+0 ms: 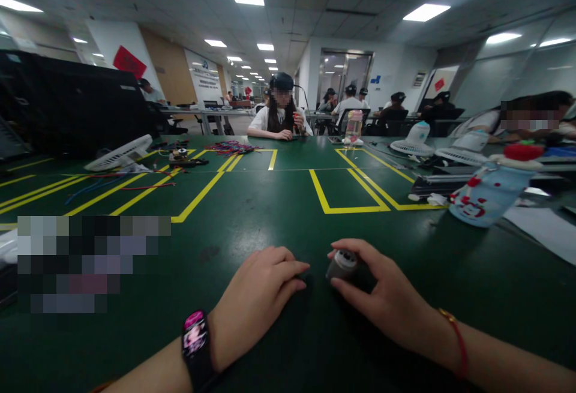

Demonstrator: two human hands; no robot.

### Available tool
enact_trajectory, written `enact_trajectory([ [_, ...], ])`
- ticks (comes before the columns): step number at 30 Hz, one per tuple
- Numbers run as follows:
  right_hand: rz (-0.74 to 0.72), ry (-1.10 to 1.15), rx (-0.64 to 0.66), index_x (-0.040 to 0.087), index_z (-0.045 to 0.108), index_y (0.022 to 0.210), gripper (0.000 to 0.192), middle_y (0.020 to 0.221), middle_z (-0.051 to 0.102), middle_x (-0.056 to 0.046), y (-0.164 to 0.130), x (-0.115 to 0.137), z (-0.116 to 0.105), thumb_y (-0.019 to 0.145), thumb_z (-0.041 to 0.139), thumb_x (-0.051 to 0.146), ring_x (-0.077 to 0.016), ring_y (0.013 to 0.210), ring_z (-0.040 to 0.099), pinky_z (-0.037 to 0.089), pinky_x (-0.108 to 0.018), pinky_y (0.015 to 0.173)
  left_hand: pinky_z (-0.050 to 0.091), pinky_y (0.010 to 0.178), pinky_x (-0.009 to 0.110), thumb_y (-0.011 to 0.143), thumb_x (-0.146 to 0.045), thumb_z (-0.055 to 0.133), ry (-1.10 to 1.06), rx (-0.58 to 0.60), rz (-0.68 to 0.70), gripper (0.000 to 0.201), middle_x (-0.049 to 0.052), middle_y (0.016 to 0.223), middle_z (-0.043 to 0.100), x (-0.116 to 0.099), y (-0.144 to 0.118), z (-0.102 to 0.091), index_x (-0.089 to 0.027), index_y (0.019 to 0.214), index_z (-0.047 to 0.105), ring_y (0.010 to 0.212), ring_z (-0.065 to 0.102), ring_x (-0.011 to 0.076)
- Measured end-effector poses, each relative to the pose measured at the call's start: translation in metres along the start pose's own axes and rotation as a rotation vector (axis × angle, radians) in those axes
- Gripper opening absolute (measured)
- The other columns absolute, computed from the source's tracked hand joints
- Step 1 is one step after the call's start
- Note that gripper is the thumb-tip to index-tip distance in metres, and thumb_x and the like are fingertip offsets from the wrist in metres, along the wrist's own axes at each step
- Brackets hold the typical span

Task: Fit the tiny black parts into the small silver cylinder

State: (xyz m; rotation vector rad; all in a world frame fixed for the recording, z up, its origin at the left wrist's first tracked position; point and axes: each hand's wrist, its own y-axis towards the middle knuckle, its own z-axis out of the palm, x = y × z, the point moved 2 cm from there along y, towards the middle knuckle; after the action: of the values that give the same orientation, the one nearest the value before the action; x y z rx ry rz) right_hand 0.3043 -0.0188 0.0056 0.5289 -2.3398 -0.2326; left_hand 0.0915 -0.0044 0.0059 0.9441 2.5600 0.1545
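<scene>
Left to right, across the green table point(279, 201). A white fan point(119, 154) lies tipped at far left, with loose red and blue wires point(130, 184) beside it and a small heap of coloured wires point(230, 148) farther back. Yellow tape lines point(346, 208) mark out bays on the surface.

Your left hand point(261, 297) rests palm down on the table, fingers loosely curled and holding nothing; a watch point(195, 336) sits on its wrist. Just to its right, your right hand point(382, 297) pinches a small grey cylinder point(342, 264) between thumb and fingertips, the hand half closed around it, the part low over the table close before you. A red cord point(456, 342) circles that wrist.

For a good grip, keep the fingertips on the cylinder's sides so that its pale, ribbed end stays in sight, and keep the left hand near to steady it.

At right stands a pale bottle point(488, 192) with a red cap.

Counts: one cylinder, two hands, one watch. Three fans show in all: one at left, two point(416, 140) at far right. One person point(281, 114) sits opposite; others sit behind and at the right edge.
</scene>
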Motion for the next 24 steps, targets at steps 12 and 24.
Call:
enact_trajectory([
  [12, 0.612, -0.515, -0.408, 0.019, 0.053, 0.108, 0.052, 0.098, 0.061, -0.016, -0.052, -0.144, -0.144, 0.072, 0.057, 0.056, -0.0249, 0.077, 0.063, 0.049, -0.035, 0.060, 0.044, 0.070, 0.032, 0.094, -0.032, 0.041, 0.062, -0.034, -0.144, 0.021, 0.002, 0.089, 0.059, 0.050, -0.012, -0.031, -0.021, 0.089, 0.057, 0.078, 0.056, 0.0175],
  [24, -0.189, -0.221, 0.205, 0.028, 0.061, 0.112, 0.030, 0.108, 0.057, -0.004, 0.014, 0.011, 0.012, 0.084, 0.054, 0.036, -0.0154, 0.099, 0.050, 0.043, -0.032, 0.086, 0.040, 0.062, 0.029, 0.092, -0.035, 0.041, -0.039, -0.093, -0.231, 0.022, 0.001, 0.080, 0.057, 0.064, -0.007, -0.016, -0.020, 0.082, 0.053, 0.070, 0.054, 0.0165],
])
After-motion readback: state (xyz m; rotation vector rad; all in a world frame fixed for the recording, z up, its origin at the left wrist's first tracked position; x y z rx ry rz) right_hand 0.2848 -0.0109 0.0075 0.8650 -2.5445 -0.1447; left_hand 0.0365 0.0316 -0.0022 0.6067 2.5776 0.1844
